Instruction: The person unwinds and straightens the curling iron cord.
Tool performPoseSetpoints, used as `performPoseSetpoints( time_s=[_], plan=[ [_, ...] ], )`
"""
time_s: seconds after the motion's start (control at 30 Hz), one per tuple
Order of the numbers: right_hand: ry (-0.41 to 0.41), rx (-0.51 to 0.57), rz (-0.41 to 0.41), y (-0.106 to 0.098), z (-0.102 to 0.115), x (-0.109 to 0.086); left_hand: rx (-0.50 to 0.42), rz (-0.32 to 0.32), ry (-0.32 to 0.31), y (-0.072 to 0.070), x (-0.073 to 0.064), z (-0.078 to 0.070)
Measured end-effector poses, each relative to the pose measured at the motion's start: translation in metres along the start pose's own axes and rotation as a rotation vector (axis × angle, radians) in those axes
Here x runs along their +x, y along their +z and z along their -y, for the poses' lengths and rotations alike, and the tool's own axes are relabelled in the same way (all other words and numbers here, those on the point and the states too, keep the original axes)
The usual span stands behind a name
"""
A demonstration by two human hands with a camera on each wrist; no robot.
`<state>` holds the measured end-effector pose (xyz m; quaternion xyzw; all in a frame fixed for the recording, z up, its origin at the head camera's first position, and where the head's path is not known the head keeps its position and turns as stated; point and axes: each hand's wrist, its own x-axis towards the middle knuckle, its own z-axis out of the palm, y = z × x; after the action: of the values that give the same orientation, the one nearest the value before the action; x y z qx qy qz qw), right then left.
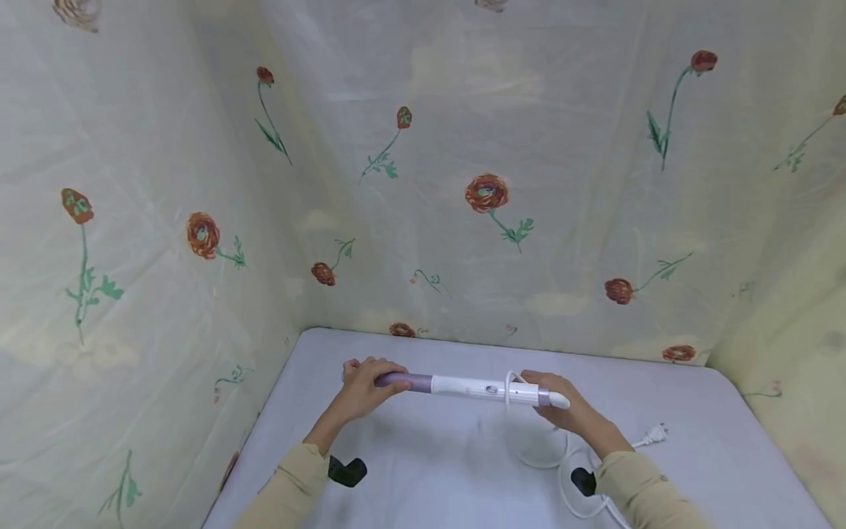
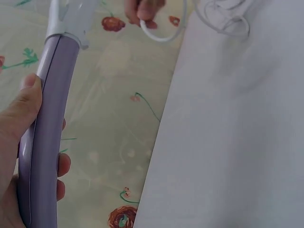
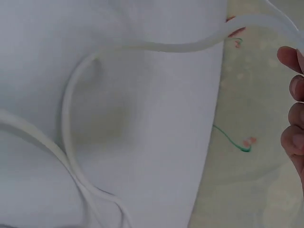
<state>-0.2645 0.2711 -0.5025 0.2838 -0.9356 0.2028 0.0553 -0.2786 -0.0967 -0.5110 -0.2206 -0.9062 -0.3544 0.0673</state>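
Note:
My left hand [image 1: 366, 383] grips the purple end of a purple-and-white hair iron [image 1: 463, 386], held nearly level above the table. In the left wrist view the thumb lies along one side of the purple part [image 2: 51, 104], and fingertips show on the other. My right hand [image 1: 560, 398] is behind the iron's white end. It pinches the white cord [image 2: 164, 39], which loops over the white body in the head view. The right wrist view shows curled fingers [image 3: 297, 90] at its right edge, with the cord running up beside them.
A white table [image 1: 423, 470] lies under the hands. Loops of cord [image 1: 565, 477] rest on its right side, near the plug [image 1: 654, 434]. Flower-printed cloth [image 1: 423, 220] hangs at the back and both sides. Dark devices [image 1: 346, 472] sit by the wrists.

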Motion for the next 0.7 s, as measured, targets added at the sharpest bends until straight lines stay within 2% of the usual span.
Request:
performPoseSetpoints(
  time_s=[0.1,0.2,0.3,0.43,0.57,0.7],
  plan=[
    [0.0,0.019,-0.028,0.024,0.002,-0.006,-0.003,-0.022,0.009,0.0,0.002,-0.002],
    [-0.093,-0.054,-0.05,0.043,0.006,-0.01,0.007,-0.055,0.006,0.001,0.003,-0.003],
    [-0.095,-0.026,-0.021,0.054,0.016,-0.018,0.023,-0.081,-0.007,0.002,0.004,-0.005],
    [-0.073,0.041,-0.005,0.06,0.033,-0.029,0.062,-0.118,-0.022,0.003,0.006,-0.007],
    [-0.114,0.072,-0.062,0.06,0.051,-0.041,0.118,-0.149,-0.034,0.004,0.008,-0.007],
    [-0.097,0.107,-0.091,0.052,0.068,-0.053,0.16,-0.17,-0.047,0.007,0.007,-0.006]
  ],
)
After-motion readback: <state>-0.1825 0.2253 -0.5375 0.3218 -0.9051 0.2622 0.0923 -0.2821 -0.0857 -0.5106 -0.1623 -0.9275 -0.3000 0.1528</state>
